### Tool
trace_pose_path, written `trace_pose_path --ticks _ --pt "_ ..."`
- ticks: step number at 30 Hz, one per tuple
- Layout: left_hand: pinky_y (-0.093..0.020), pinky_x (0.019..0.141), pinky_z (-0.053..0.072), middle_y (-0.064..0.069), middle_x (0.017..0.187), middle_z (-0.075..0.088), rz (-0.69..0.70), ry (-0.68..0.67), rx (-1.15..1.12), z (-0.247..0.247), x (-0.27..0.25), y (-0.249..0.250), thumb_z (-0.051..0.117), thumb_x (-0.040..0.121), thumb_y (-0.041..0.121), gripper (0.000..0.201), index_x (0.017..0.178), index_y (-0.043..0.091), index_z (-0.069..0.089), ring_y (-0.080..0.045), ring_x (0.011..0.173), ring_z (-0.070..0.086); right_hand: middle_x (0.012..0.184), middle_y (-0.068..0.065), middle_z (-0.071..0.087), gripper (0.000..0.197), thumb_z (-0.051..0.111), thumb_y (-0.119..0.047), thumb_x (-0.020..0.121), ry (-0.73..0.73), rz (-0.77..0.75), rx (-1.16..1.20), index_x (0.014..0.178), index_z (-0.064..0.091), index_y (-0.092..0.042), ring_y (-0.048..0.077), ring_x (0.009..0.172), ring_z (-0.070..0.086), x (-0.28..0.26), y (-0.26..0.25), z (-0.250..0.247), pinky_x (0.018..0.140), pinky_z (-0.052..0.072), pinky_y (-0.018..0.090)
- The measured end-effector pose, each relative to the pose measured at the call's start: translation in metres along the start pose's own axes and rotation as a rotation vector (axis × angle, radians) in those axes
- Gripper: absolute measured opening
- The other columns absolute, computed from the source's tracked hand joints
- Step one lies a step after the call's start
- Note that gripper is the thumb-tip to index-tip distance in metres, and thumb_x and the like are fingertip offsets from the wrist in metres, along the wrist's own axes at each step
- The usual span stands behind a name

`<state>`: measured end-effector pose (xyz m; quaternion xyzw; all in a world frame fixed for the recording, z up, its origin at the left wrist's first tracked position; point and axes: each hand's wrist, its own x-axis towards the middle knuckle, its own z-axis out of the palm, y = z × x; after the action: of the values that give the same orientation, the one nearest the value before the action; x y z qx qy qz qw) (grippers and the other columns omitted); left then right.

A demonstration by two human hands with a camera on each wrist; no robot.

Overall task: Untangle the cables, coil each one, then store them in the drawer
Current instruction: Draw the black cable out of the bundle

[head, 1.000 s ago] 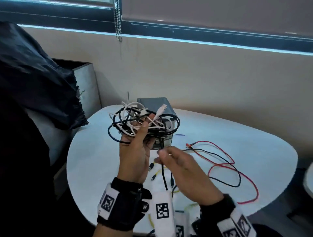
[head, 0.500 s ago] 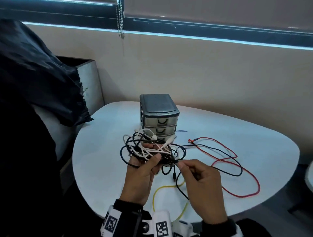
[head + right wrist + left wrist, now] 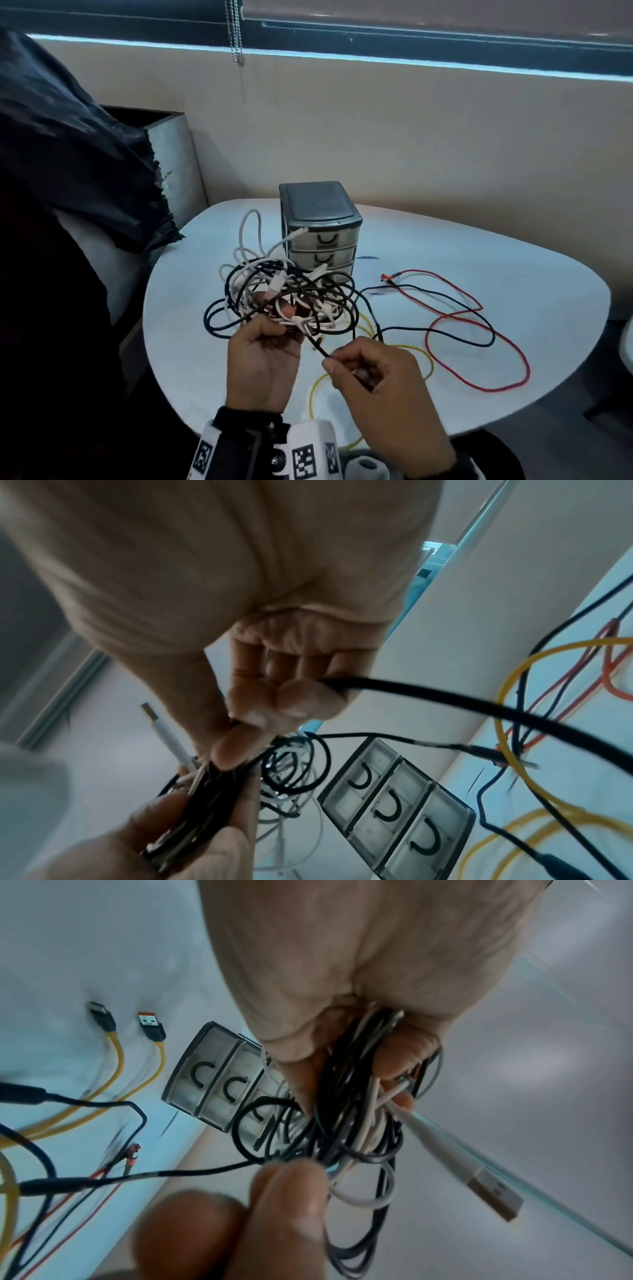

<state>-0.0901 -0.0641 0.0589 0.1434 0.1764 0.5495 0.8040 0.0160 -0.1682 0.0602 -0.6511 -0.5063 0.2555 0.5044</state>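
My left hand (image 3: 262, 363) is curled tight round the tangled bundle of black and white cables (image 3: 286, 294), held up above the white rounded counter (image 3: 513, 274). A white cable with a silver USB plug (image 3: 493, 1195) sticks out of the bundle past my left fingers. My right hand (image 3: 387, 401) pinches one thin black cable (image 3: 479, 704) between thumb and fingertips, just right of my left hand; the strand runs from the bundle through the pinch and off to the right. Just beyond the bundle stands the small grey plastic three-drawer unit (image 3: 320, 226), all three drawers closed. Loose on the counter right of my hands: a long red cable (image 3: 479, 342), a dark blue cable (image 3: 459, 342), and under my right hand a yellow cable with black plugs (image 3: 116, 1053).
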Motion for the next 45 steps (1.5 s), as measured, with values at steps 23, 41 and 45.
trace_pose_path --ticks 23,41,45 --pt "-0.031 0.055 0.046 -0.010 0.066 0.055 -0.162 -0.105 0.234 0.016 -0.005 -0.017 0.037 0.062 -0.006 0.024 0.069 0.008 0.056 -0.026 0.061 0.056 0.059 0.000 0.068 0.032 0.065 -0.033 0.092 -0.053 0.073 0.053 0.066 0.069 -0.013 0.014 0.052 0.064 0.011 -0.004 -0.004 0.062 0.055 0.038" --pt "-0.030 0.055 0.052 -0.011 0.052 0.055 -0.114 -0.259 0.272 -0.001 0.002 -0.011 0.054 0.028 -0.005 0.029 0.052 0.008 0.066 -0.022 0.053 0.058 0.087 0.000 0.074 0.021 0.074 -0.032 0.080 -0.172 0.216 0.090 0.085 0.080 -0.012 0.011 0.085 0.064 0.086 -0.024 -0.067 0.090 0.047 0.031" --pt "-0.020 0.053 0.048 -0.008 0.051 0.055 -0.138 -0.233 0.304 0.001 0.002 -0.011 0.058 0.041 -0.011 0.024 0.052 0.008 0.066 -0.017 0.048 0.055 0.086 0.004 0.073 0.015 0.068 -0.013 0.088 -0.180 0.293 0.229 0.075 0.074 -0.009 0.006 0.073 0.063 0.091 -0.030 -0.059 0.068 0.049 0.017"
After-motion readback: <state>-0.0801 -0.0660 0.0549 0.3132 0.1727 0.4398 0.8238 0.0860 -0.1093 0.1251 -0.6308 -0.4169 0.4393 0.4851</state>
